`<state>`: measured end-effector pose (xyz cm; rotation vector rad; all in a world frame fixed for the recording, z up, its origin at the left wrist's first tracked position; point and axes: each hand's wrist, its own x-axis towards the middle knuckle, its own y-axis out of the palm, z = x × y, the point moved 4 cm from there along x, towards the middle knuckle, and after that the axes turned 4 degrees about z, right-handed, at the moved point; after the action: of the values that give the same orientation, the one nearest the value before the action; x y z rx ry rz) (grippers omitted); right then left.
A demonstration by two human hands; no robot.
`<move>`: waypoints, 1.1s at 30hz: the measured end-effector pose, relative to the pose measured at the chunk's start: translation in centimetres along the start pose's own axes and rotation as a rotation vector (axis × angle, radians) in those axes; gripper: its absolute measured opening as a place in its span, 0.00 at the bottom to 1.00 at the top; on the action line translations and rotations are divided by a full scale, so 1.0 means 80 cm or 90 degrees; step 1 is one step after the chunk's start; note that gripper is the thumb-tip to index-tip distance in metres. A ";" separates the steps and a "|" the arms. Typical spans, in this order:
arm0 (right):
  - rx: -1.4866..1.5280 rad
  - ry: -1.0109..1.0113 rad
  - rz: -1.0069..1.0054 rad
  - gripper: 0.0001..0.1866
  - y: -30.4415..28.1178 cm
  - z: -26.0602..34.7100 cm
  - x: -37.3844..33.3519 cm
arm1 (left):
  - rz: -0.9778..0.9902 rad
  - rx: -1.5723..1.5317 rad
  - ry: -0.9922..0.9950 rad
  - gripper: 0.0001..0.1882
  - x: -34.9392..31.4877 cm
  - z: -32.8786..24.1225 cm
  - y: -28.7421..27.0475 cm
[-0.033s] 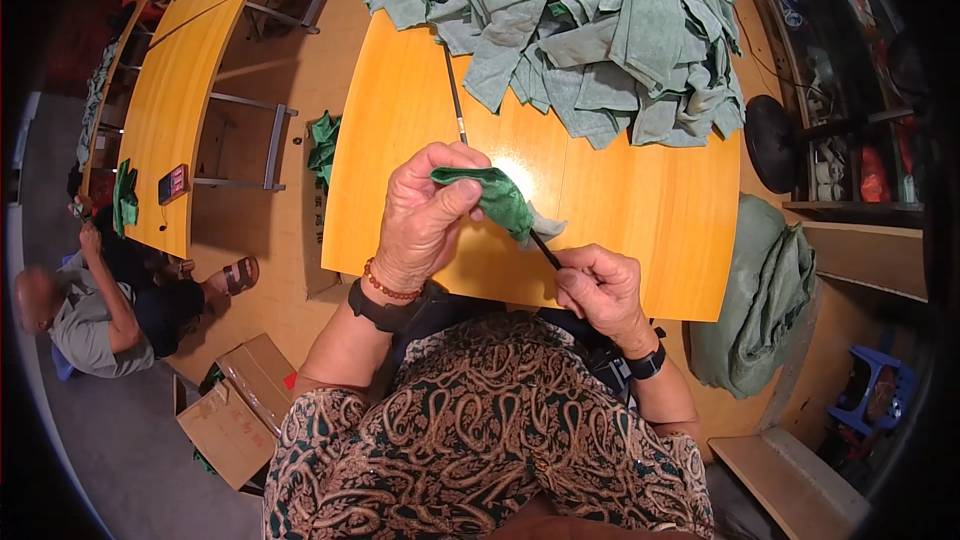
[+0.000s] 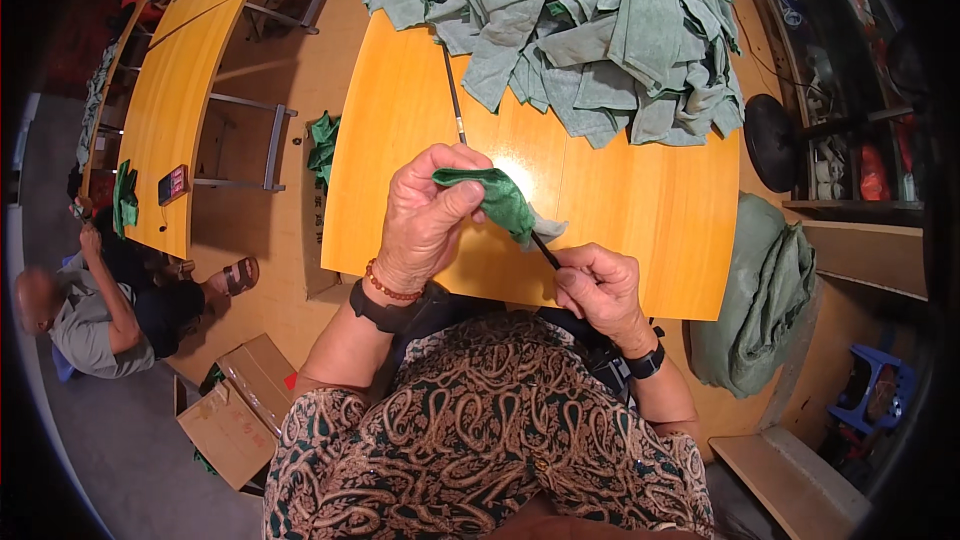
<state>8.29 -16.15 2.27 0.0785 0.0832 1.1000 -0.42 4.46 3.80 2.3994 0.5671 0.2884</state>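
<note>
My left hand (image 2: pixel 430 198) pinches a small green velvety fabric piece (image 2: pixel 505 202) above the table's near part. A grey-green end of the fabric sticks out on its right. Out of the fabric's lower right comes a thin black rod (image 2: pixel 545 252), and my right hand (image 2: pixel 602 290) grips its near end between thumb and fingers. How far the rod runs inside the fabric is hidden. Another dark rod (image 2: pixel 453 90) with a light band shows beyond my left hand, slanting toward the pile; I cannot tell whether both are one piece.
A big heap of grey-green fabric pieces (image 2: pixel 600 30) covers the far part of the yellow table (image 2: pixel 660 230). On the right are a green sack (image 2: pixel 750 300), a black fan (image 2: pixel 772 145) and shelves. To the left, a person (image 2: pixel 100 310) sits by another table (image 2: pixel 170 100), near a cardboard box (image 2: pixel 235 415).
</note>
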 end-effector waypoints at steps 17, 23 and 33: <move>0.059 0.077 0.023 0.06 -0.002 0.009 0.007 | 0.037 0.100 -0.094 0.06 -0.010 0.018 0.007; 0.075 0.135 0.042 0.08 -0.016 0.007 0.001 | -0.057 -0.075 -0.008 0.15 0.007 0.002 0.003; 0.116 0.200 0.039 0.08 -0.024 0.000 -0.013 | -0.010 -0.127 -0.038 0.11 0.006 0.008 0.000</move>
<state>9.55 -17.92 2.10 0.0709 0.4653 1.1572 0.23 4.30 3.33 2.2024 0.5053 0.2531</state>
